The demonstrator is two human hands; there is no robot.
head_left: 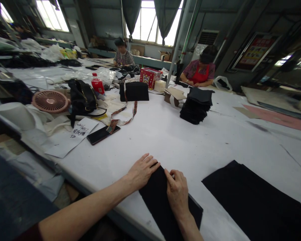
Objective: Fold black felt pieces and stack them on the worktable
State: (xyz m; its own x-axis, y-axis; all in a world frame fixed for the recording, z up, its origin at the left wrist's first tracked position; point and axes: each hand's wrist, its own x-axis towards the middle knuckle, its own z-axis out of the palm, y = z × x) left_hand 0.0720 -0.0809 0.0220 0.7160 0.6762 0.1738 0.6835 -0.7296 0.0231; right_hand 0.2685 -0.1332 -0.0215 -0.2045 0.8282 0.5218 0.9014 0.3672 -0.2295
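A black fabric piece lies in front of me at the table's near edge, folded or layered along its right side. My left hand rests on its far left corner with the fingers stretched out flat. On the far right edge, my right hand has its fingers curled and pinches the cloth between thumb and forefinger. A dark flat corner shows from under the right wrist; whether it is the same piece I cannot tell. Further right is a larger spread of black fabric, apart from both hands.
On the white table are a phone, a paper with handwriting, a pink fan, a black bag, a red-labelled bottle and a black stack. Two people sit at the far side.
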